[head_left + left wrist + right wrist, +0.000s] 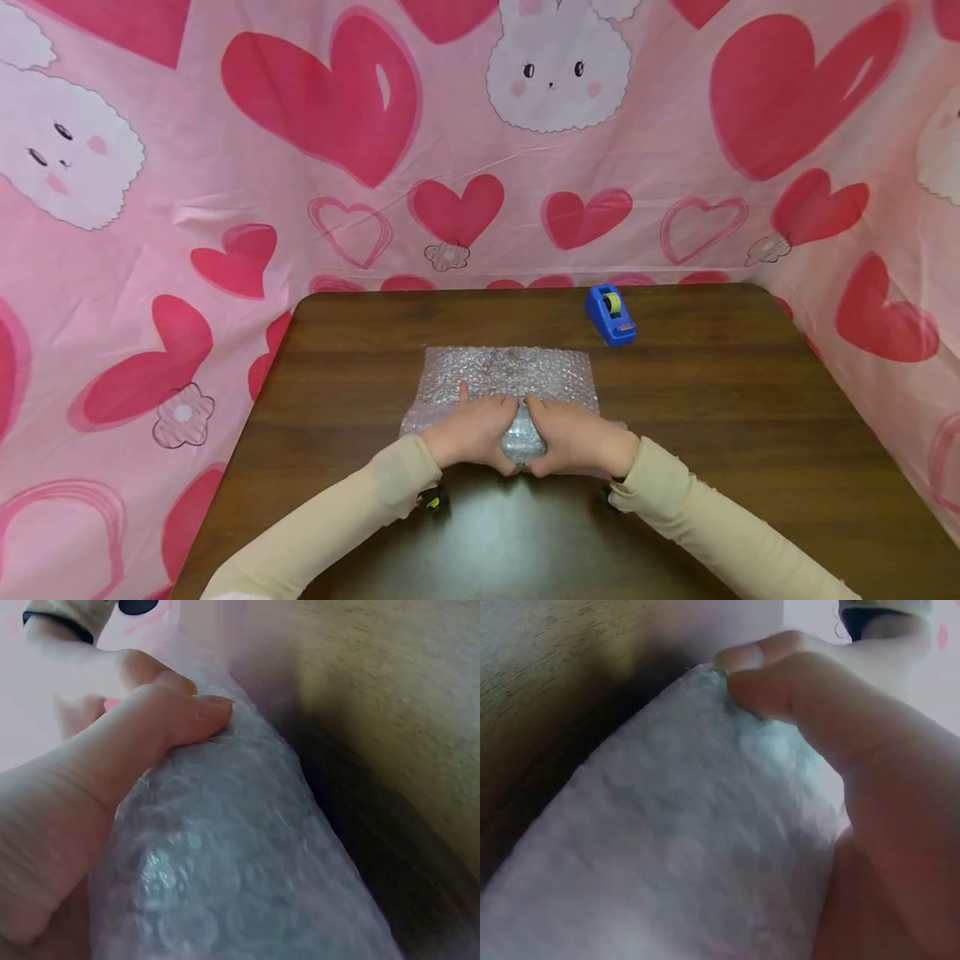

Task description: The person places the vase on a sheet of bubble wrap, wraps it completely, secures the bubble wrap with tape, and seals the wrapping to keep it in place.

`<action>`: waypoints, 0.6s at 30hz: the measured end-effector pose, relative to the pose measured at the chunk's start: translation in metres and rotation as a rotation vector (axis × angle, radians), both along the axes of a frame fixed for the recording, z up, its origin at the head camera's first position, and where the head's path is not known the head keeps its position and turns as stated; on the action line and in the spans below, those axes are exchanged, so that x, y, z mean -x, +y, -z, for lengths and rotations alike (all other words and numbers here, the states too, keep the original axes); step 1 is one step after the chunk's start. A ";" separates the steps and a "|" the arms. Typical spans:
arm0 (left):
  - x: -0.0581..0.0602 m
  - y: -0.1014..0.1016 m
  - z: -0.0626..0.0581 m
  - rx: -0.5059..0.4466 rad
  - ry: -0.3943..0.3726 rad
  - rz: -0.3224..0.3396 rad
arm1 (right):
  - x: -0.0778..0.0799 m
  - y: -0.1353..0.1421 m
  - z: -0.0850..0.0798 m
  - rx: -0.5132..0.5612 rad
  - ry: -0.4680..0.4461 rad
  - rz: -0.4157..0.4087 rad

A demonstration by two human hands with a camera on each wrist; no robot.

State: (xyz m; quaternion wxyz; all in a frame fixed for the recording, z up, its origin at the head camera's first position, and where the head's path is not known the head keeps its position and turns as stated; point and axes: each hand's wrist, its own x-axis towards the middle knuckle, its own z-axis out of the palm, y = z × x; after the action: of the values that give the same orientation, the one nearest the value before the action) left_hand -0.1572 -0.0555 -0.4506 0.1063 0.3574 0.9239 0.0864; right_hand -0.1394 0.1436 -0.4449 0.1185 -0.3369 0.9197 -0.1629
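Shiny, dimpled bubble wrap [523, 438] bulges between left hand [474, 428] and right hand [576, 433], each grip curled around it, lower center of frame.

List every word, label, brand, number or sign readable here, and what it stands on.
No readable text in any view.
Blue plastic tape dispenser: orange patch, too small to read.
Black object by the beige left cuff: yellow mark, likewise.
Clear bubble wrap, pink heart-printed cloth: no lettering seen.
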 end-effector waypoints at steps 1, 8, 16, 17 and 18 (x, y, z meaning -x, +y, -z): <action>0.001 0.000 0.000 -0.003 -0.015 -0.002 | -0.003 0.000 -0.001 -0.013 0.035 0.005; 0.009 -0.001 0.002 -0.003 -0.133 -0.041 | -0.021 -0.002 -0.008 -0.136 0.367 -0.017; 0.010 0.001 -0.002 0.036 -0.194 -0.042 | -0.035 -0.009 0.006 -0.193 0.458 -0.031; 0.010 0.001 -0.002 0.038 -0.199 -0.038 | -0.036 -0.010 0.008 -0.194 0.467 -0.028; 0.010 0.001 -0.003 0.040 -0.207 -0.036 | -0.036 -0.011 0.011 -0.194 0.480 -0.025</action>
State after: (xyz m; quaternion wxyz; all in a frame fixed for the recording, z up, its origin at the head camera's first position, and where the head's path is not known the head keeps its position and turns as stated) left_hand -0.1672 -0.0549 -0.4480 0.2065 0.3278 0.9158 0.1060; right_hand -0.1032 0.1329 -0.4558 -0.0695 -0.3645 0.9285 0.0121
